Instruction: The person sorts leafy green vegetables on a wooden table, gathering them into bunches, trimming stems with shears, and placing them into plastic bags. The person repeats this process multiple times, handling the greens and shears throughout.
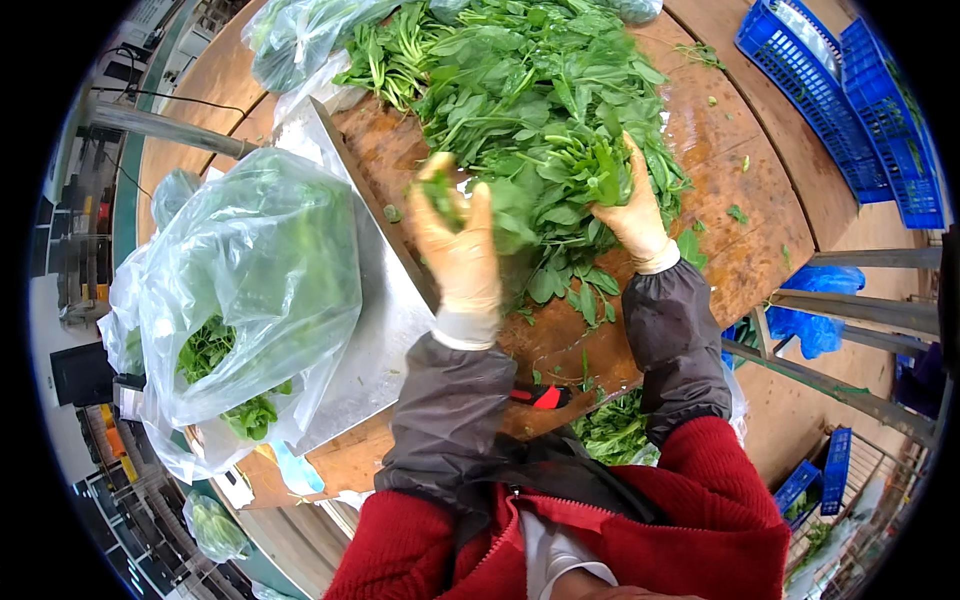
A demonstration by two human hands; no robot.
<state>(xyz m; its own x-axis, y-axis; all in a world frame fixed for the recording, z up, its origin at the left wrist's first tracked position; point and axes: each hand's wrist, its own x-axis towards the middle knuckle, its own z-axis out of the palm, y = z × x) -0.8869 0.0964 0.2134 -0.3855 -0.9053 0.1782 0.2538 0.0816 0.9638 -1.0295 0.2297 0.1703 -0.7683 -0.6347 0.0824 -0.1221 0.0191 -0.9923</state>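
A large heap of leafy green stems (510,97) lies on a wet wooden table (742,187). My right hand (634,202), in a pale glove, grips a bunch of the greens (589,169) by its cut or folded end, over the near side of the heap. Left of it, my left hand (457,232), gloved too and blurred, has thumb and fingers curved around some green leaves (441,199). How firmly it holds them is not clear. A red and black tool handle (544,396) lies by the table's near edge, partly behind my left sleeve.
At left, a large clear plastic bag of greens (262,285) sits on a metal tray (360,337) with a raised edge. More bagged greens (300,45) lie beyond it. Blue plastic crates (817,105) stand far right. Greens (615,431) also show below the near edge.
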